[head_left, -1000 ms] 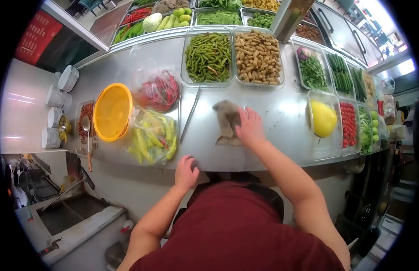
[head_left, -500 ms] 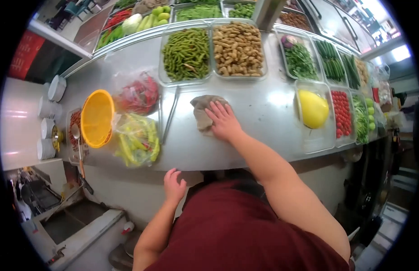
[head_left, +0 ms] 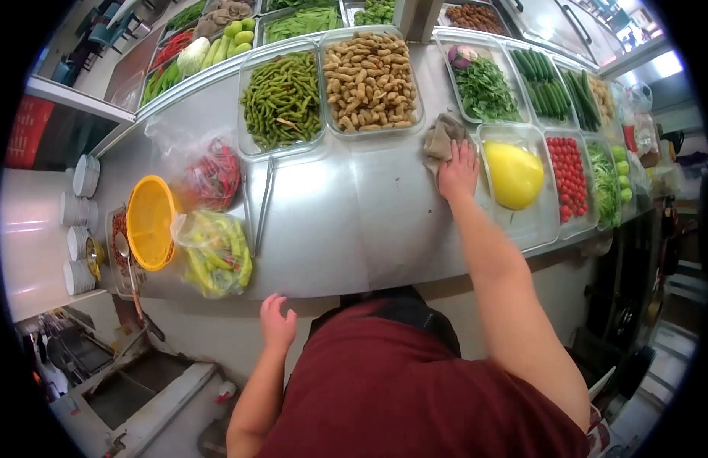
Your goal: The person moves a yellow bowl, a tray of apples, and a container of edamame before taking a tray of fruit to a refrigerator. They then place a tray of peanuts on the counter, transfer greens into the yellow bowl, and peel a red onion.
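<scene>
A grey-brown cloth (head_left: pixel 442 137) lies bunched on the steel counter (head_left: pixel 369 221), between the tray of peanuts and the trays on the right. My right hand (head_left: pixel 458 174) presses down on it and holds it against the metal, its fingers pointing away from me. Part of the cloth is hidden under the hand. Close to its right is a clear tray with a big yellow pomelo-like fruit (head_left: pixel 514 175). My left hand (head_left: pixel 278 324) hangs just off the counter's front edge, loosely curled with thumb and fingers apart, holding nothing.
Green pods (head_left: pixel 281 99) and peanuts (head_left: pixel 369 80) fill trays at the back. On the left are metal tongs (head_left: pixel 264 206), bagged red peppers (head_left: pixel 212 175), bagged green peppers (head_left: pixel 216 256) and an orange basket (head_left: pixel 151 225). Cherry tomatoes (head_left: pixel 567 179) and cucumbers (head_left: pixel 542 84) stand right.
My right hand has slid the cloth rightward and slightly away from me, from mid-counter to beside the pomelo-like fruit's tray. The view has shifted; my left hand keeps near the front edge.
</scene>
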Demonstrator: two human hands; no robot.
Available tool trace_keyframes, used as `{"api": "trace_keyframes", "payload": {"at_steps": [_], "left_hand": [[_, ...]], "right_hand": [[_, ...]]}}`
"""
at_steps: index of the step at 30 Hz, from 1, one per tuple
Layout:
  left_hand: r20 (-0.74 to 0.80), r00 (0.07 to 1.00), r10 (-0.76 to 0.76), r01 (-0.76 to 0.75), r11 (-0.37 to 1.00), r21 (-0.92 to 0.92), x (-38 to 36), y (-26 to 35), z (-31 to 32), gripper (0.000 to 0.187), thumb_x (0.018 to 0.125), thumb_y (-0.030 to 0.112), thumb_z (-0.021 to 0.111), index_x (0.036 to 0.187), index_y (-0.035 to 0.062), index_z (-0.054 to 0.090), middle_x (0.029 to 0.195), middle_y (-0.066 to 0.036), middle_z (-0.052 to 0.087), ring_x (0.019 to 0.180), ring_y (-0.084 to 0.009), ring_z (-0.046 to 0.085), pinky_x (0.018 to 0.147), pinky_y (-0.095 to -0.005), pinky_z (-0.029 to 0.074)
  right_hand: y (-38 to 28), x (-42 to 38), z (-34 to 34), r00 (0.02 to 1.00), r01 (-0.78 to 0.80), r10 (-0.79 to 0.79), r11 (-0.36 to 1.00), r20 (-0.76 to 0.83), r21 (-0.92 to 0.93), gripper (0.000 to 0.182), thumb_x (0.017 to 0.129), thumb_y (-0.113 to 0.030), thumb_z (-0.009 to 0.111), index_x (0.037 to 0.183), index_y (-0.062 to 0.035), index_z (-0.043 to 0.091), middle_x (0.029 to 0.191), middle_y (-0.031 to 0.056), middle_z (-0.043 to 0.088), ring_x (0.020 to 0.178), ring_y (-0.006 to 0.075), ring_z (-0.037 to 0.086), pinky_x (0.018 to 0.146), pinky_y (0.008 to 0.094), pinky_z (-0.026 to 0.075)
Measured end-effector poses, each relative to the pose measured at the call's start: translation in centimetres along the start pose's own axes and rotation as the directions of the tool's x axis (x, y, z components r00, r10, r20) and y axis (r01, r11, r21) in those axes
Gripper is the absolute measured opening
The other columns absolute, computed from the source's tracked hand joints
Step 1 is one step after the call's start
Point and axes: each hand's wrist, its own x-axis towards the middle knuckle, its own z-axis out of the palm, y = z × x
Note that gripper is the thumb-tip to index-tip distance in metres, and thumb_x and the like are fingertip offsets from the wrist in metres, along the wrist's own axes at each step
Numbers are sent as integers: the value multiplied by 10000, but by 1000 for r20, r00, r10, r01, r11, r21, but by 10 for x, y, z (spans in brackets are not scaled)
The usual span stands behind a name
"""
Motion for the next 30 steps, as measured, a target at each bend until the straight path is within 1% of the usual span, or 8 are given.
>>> {"api": "trace_keyframes", "payload": {"at_steps": [7, 14, 16, 19, 21, 24, 26, 30], "left_hand": [[117, 992, 39, -41, 999, 18, 12, 11, -4, 338, 761, 123, 635, 1088, 45, 598, 1265, -160, 516, 1194, -337, 467, 1006, -413, 392], [139, 971, 195, -195, 981, -14, 48, 13, 2, 326, 746, 117, 632, 1062, 44, 599, 1224, -156, 546, 1147, -339, 497, 977, -413, 411], [136, 966, 222, -222, 975, -16, 53, 17, 2, 323, 745, 116, 631, 1058, 42, 599, 1222, -157, 547, 1146, -339, 497, 976, -412, 411], [118, 958, 263, -262, 965, -18, 61, 22, 3, 321, 743, 112, 630, 1053, 36, 598, 1214, -158, 549, 1146, -342, 496, 975, -412, 412], [105, 955, 277, -277, 961, -14, 62, 25, 3, 321, 742, 109, 630, 1052, 32, 597, 1208, -159, 550, 1146, -345, 496, 975, -415, 412], [109, 961, 254, -257, 966, 10, 57, 31, -1, 318, 741, 105, 628, 1046, 20, 593, 1197, -171, 551, 1142, -355, 496, 976, -422, 409], [112, 978, 178, -178, 984, -8, 50, 35, -4, 318, 747, 104, 626, 1048, 10, 589, 1203, -187, 542, 1153, -363, 486, 988, -432, 395], [84, 994, 71, -72, 997, 6, 28, 36, -4, 320, 751, 101, 625, 1054, 6, 588, 1218, -196, 531, 1170, -365, 474, 1001, -435, 381]], "right_hand": [[18, -58, -5, 989, -144, 145, 988, -20, 58, 598, 880, -255, 524, 1432, -111, 344, 1514, 148, 260, 1414, 308, 208, 1135, 486, 192], [89, -210, -50, 991, 107, -113, 992, 76, 74, 511, 773, -96, 585, 1278, -107, 506, 1335, 159, 479, 1232, 351, 440, 1012, 467, 381], [89, -216, -88, 901, -151, 43, 964, 432, 219, 476, 778, -63, 561, 1251, -104, 523, 1274, 153, 530, 1176, 351, 485, 973, 424, 418], [72, -172, -125, 950, -224, 92, 867, 298, 445, 515, 777, -23, 528, 1286, -96, 503, 1240, 154, 546, 1147, 354, 502, 954, 399, 429], [45, -114, -139, 999, -37, 32, 794, 19, 607, 544, 780, 6, 497, 1311, -115, 500, 1230, 151, 548, 1124, 367, 511, 938, 419, 435], [9, -2, -130, 969, 222, -120, 804, -215, 552, 511, 808, -5, 493, 1304, -123, 522, 1259, 166, 533, 1157, 352, 512, 971, 392, 426], [-19, 66, -105, 950, 252, -118, 836, -289, 487, 482, 823, -33, 494, 1295, -128, 529, 1264, 153, 533, 1141, 347, 513, 959, 383, 435], [-50, 135, -23, 989, 145, -141, 957, -35, 251, 466, 848, -95, 489, 1312, -140, 499, 1340, 118, 471, 1143, 340, 493, 900, 423, 466]]}}
